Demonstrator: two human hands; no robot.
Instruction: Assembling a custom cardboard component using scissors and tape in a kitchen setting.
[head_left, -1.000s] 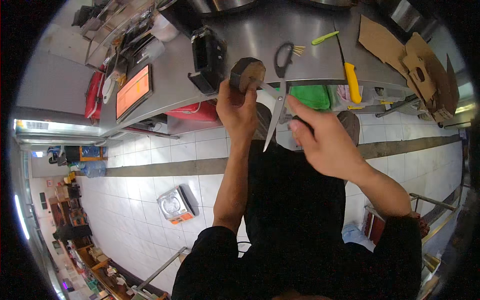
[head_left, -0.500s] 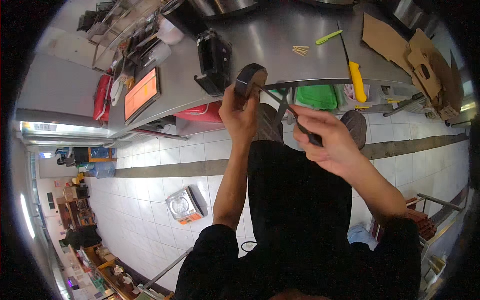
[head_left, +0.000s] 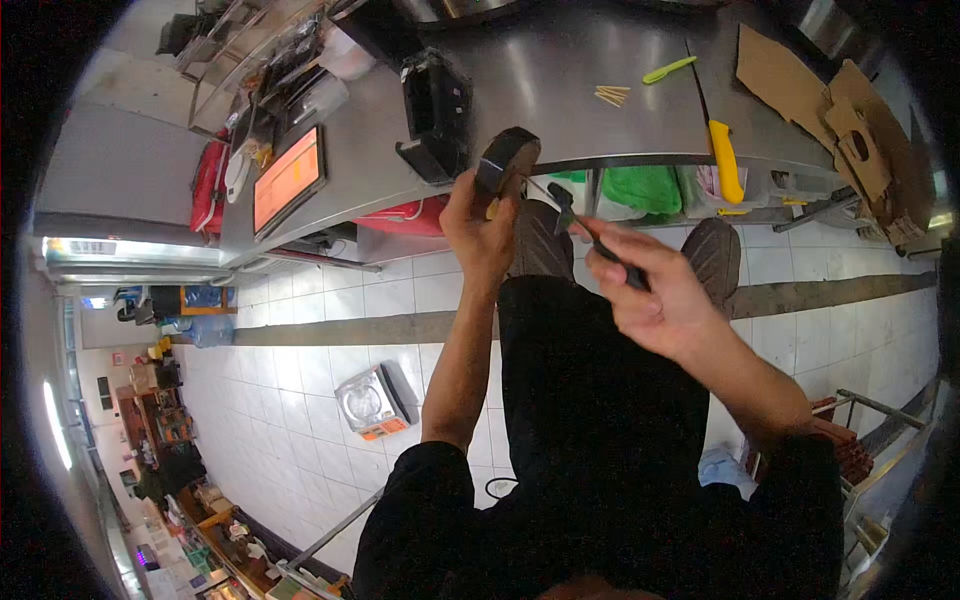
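A thick black roll that looks like tape (head_left: 508,158), with a brownish side face, is gripped by my left hand (head_left: 482,228) just off the table's front edge. In my right hand (head_left: 655,285) is a dark-handled tool (head_left: 622,262) with a thin shaft pointing at the roll; its exact kind I cannot make out. A short black strip (head_left: 562,200) clings around the shaft between my hands. Whether the shaft's tip touches the roll, I cannot tell.
On the metal table (head_left: 560,100) lie a yellow-handled knife (head_left: 725,160), a green pen-like item (head_left: 668,70), thin sticks (head_left: 612,95) and cardboard (head_left: 790,85). A black device (head_left: 437,115) and a tablet (head_left: 288,185) stand left. A boxed item (head_left: 370,402) sits on the floor.
The black strip, which hung down long from the shaft, is now bunched up shorter. Both hands stay about where they were, and the view has shifted slightly.
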